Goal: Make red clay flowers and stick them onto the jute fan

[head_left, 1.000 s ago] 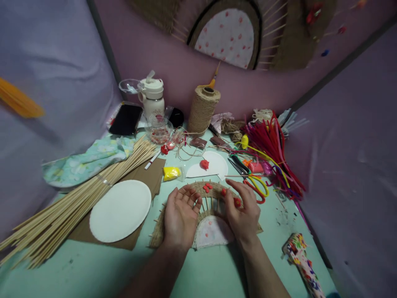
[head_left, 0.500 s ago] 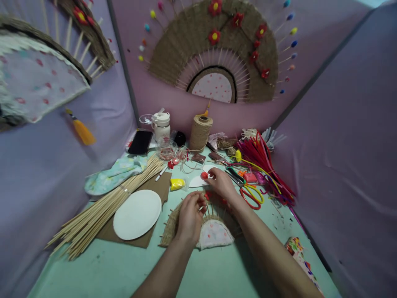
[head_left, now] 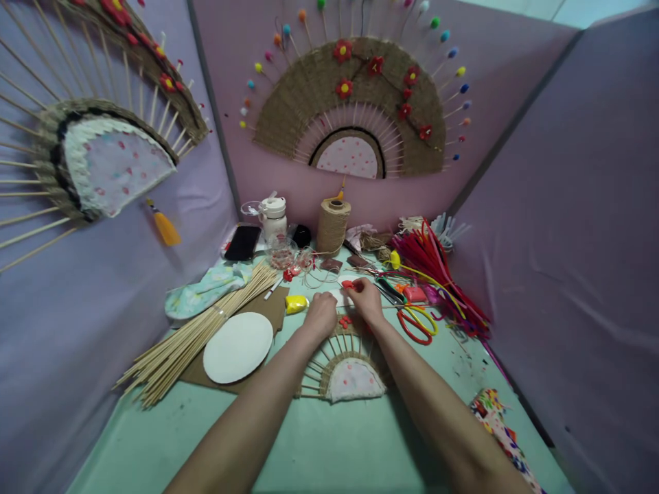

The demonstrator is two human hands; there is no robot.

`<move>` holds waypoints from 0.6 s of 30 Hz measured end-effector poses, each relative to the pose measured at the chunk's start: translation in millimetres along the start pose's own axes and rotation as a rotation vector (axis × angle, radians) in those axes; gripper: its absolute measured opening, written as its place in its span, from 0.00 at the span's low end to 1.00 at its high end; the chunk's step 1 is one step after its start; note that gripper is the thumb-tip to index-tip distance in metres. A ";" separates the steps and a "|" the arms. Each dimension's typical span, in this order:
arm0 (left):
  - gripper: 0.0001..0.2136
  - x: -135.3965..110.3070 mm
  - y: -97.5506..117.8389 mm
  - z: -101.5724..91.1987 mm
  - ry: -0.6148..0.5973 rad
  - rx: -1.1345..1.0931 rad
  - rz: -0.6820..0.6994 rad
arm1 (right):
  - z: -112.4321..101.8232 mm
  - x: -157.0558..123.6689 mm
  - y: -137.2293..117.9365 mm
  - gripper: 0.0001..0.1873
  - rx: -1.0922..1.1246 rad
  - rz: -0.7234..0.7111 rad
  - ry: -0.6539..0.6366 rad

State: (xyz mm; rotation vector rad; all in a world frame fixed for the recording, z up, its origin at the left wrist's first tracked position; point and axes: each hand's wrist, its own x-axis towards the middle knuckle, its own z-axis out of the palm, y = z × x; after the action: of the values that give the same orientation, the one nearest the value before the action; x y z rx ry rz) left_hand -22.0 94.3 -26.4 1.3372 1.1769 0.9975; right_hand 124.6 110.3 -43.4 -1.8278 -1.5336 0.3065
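My right hand (head_left: 366, 302) is closed in a pinch on a small lump of red clay (head_left: 348, 284), above white card pieces beyond the woven fan. My left hand (head_left: 321, 313) reaches to the same white card (head_left: 340, 298), fingers curled and pressed together. Whatever its fingertips hold, if anything, is hidden. Below both hands lies a small twine-and-stick fan (head_left: 355, 346) with a white, pink-spotted half-round base (head_left: 356, 381). A red flower (head_left: 344, 321) sits on its woven band. My forearms cover parts of the fan's sides.
Left are a bundle of thin sticks (head_left: 200, 336), a white oval plate (head_left: 237, 348) and brown cardboard (head_left: 281, 302). A yellow clay packet (head_left: 296, 304) lies near my left hand. Scissors (head_left: 418, 322), red pipe cleaners (head_left: 432, 267) and a twine spool (head_left: 333, 226) stand around.
My left hand has moved forward off the fan to the white card, uncovering the red flower and sticks. My right hand stays near the card with the red clay. The camera view has shifted.
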 end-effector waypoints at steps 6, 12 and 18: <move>0.09 1.0 8.3 -2.4 0.023 -0.086 -0.050 | -19.0 -9.7 -5.7 0.08 0.172 -0.129 0.022; 0.09 -8.4 33.7 -4.3 -0.096 -0.356 -0.199 | -44.9 -38.2 -23.2 0.09 0.260 -0.301 -0.057; 0.07 -20.9 41.2 -10.0 -0.200 -0.560 -0.277 | -59.1 -61.9 -28.0 0.15 0.400 -0.349 -0.043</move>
State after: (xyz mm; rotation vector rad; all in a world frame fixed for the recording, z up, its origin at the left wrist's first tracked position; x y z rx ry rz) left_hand -30.7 76.6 16.6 0.7834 0.8191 0.8803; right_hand 122.3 31.9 0.9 -1.2301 -1.6489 0.4493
